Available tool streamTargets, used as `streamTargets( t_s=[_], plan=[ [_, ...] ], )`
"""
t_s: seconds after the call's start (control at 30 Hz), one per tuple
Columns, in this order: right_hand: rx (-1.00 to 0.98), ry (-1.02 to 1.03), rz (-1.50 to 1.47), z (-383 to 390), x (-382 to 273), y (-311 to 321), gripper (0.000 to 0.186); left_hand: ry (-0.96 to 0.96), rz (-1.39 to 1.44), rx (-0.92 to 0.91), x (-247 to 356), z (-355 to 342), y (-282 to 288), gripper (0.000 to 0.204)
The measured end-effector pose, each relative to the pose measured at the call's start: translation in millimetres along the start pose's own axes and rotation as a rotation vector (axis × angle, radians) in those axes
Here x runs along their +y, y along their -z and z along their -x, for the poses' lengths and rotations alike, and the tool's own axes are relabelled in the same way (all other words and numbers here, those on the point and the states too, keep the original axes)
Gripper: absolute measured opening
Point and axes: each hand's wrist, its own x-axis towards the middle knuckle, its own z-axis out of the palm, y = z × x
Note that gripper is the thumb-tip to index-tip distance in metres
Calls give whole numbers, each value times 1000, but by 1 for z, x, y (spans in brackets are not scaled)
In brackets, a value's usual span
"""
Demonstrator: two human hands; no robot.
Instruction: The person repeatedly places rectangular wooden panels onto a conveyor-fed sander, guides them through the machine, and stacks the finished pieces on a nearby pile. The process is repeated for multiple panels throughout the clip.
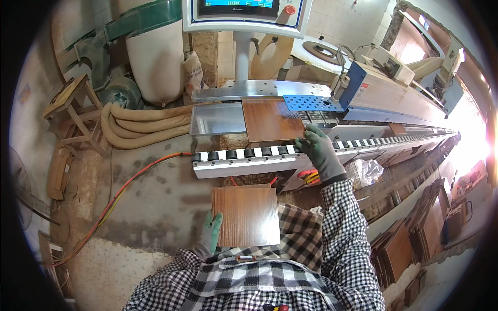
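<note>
My left hand (pixel 211 231), in a grey-green work glove, grips the left edge of a brown wood-grain board (pixel 246 212). This square board is held in front of my checked apron, its glossy face up. My right hand (pixel 319 152), gloved the same way, reaches forward over the roller rail. Its thumb and bent fingers pinch the near right corner of a second wood-grain board (pixel 270 122). That board lies on the machine's metal table (pixel 215 120), its far right part beside a blue perforated plate (pixel 313 103). The fingers' undersides are hidden.
A rail with black and white rollers (pixel 244 154) runs along the machine to the right. Above stands a control panel (pixel 244 10) with a red button. Ribbed hoses (pixel 150 119) and an orange cable (pixel 124 187) lie left. Boards (pixel 397 246) stack at the right.
</note>
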Motion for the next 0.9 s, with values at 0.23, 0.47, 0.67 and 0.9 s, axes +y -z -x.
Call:
streamTargets(
  t_s=[0.23,0.47,0.67,0.9],
  plan=[
    [-101,826,1337,34,30,-99,35,-16,2,-2,7,3,0,46],
    [-63,917,1540,15,60,-118,36,-60,-23,-5,17,6,-9,39],
    [-45,922,1544,11,64,-113,41,-26,68,25,-8,-3,5,39],
    [-16,898,1567,11,54,-96,39,28,49,-37,2,0,4,43]
  ],
)
